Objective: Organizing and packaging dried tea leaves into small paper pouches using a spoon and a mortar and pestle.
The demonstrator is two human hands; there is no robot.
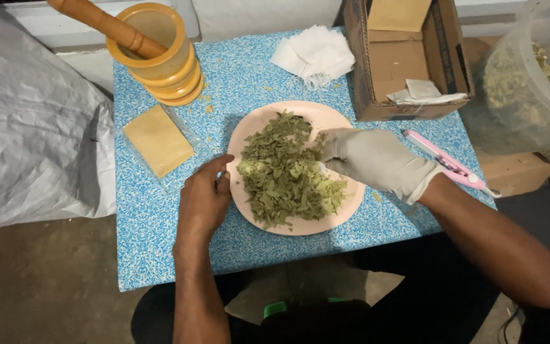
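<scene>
A pale pink plate (338, 220) lies in the middle of the small blue patterned table (154, 236), heaped with dried green leaves (284, 172). My bare left hand (204, 197) rests on the table against the plate's left rim, thumb and fingers touching the edge. My right hand (373, 159), in a white glove, reaches into the right side of the leaf pile with fingers curled on the leaves.
A wooden mortar with a pestle (157, 48) stands at the back left, a flat tan packet in clear wrap (158, 140) before it. White filter bags (315, 54), an open cardboard box (408, 57), a pink tool (447, 162) and a clear bag of leaves (529, 83) lie behind and right.
</scene>
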